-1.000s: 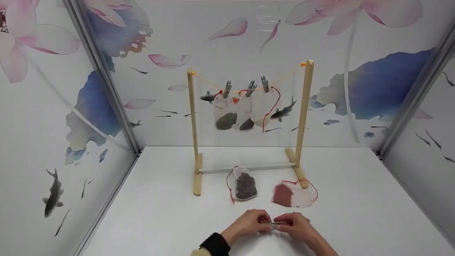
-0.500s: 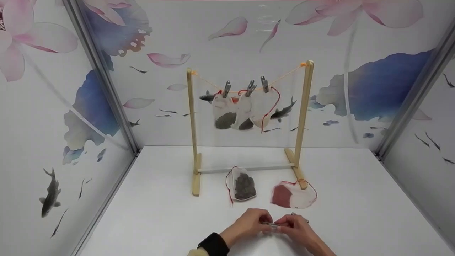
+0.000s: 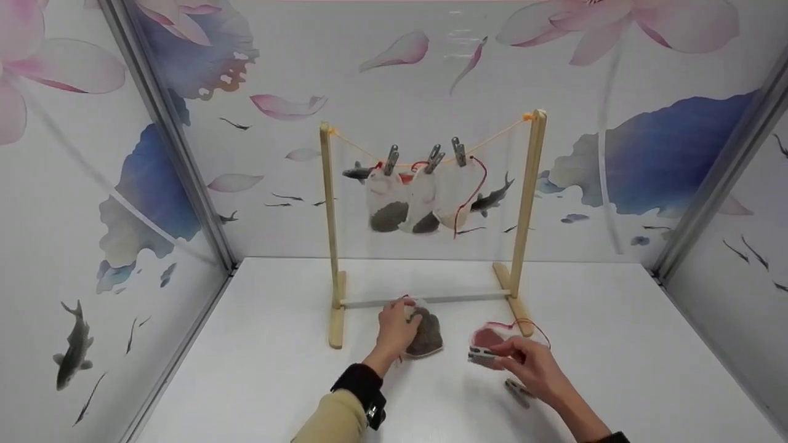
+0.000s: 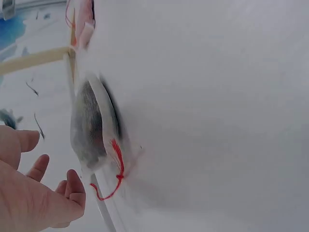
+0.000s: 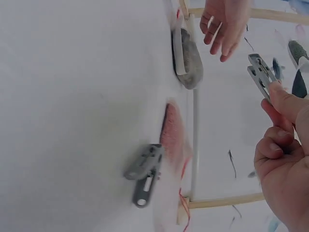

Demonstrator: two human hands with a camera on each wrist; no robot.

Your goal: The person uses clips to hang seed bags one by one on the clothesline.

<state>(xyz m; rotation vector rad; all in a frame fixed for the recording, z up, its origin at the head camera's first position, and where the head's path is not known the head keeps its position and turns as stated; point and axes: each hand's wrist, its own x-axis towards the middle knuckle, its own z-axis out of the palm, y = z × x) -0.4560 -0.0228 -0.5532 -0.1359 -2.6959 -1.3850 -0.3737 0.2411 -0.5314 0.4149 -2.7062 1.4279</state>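
Note:
A mesh drawstring pouch with dark contents (image 3: pixel 427 335) lies in front of the rack. My left hand (image 3: pixel 394 332) hovers over its left side in the head view; the left wrist view shows the fingers loosely bent beside the pouch, apart from it. Between thumb and finger, my right hand (image 3: pixel 534 368) pinches a grey clothespin (image 5: pixel 262 76), raised above the table. A second clothespin (image 3: pixel 519 392) lies on the table below that hand. Behind the right hand is a mesh pouch with red contents (image 3: pixel 487 336) and a red cord, partly covered by the held clothespin.
A wooden rack (image 3: pixel 523 215) stands toward the back with an orange line (image 3: pixel 500 136) strung between its posts. Three pouches hang from it, including a left one (image 3: pixel 388 200), under metal clothespins (image 3: pixel 391 160). Printed walls enclose the white table (image 3: pixel 265 369) at the back and sides.
My hands have separated from around the clothespin. The left hand has moved forward to the dark pouch; the right has lifted one clothespin, and the other now shows on the table.

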